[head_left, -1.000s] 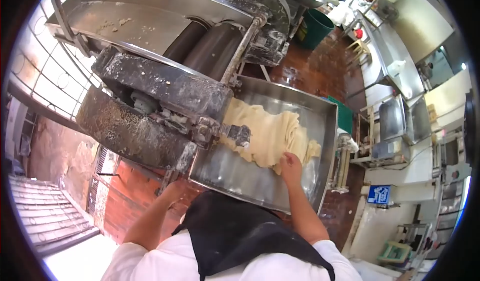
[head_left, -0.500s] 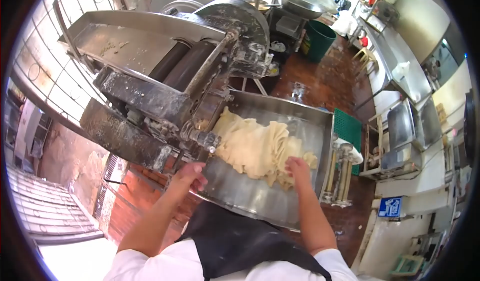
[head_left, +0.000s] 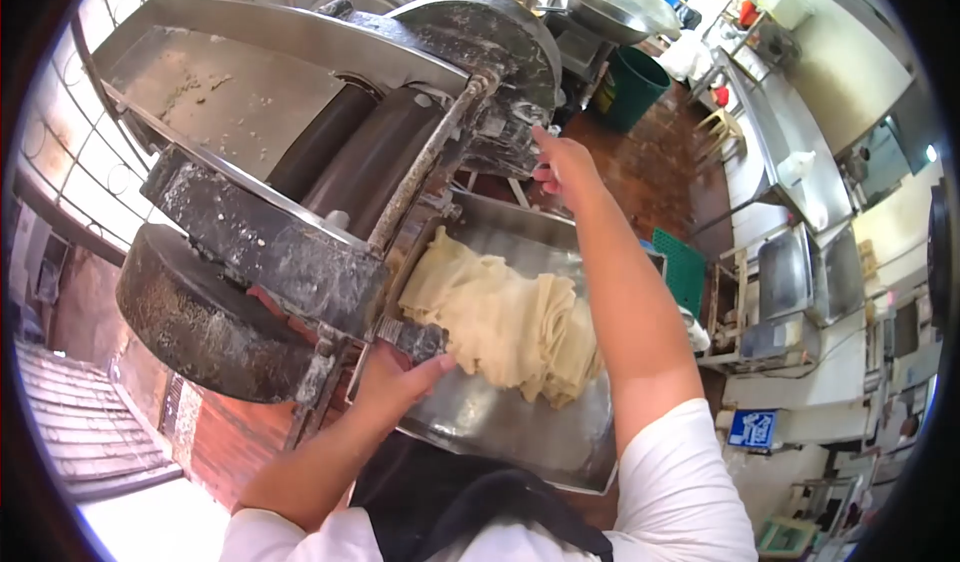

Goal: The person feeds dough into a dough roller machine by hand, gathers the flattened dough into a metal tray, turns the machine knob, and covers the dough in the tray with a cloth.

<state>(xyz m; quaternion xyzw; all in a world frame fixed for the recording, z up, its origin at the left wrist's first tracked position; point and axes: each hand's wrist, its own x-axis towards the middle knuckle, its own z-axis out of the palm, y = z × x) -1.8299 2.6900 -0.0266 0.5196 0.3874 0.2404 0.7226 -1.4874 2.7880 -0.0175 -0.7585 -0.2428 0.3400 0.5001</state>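
A dough roller machine [head_left: 385, 147] with two dark rollers stands on the left, dusted with flour. Below its front, a pile of folded pale dough [head_left: 500, 312] lies in a metal tray [head_left: 500, 422]. My left hand [head_left: 397, 380] is at the near adjusting knob [head_left: 415, 340]; the thumb stretches under it and the other fingers are partly hidden behind it. My right hand [head_left: 563, 169] reaches past the tray to the machine's far end, fingers curled at a floury metal part there. What those fingertips hold is hard to make out.
A heavy round pulley cover [head_left: 205, 312] sticks out at the machine's near side. Behind it are a green bin [head_left: 632, 87] and a wide metal pan [head_left: 605, 17]. A green crate [head_left: 680, 270] stands right of the tray, and steel counters [head_left: 800, 192] line the right wall.
My right hand has left the dough and moved up to the far end of the machine. My left hand has come to the near knob. The view has shifted slightly.
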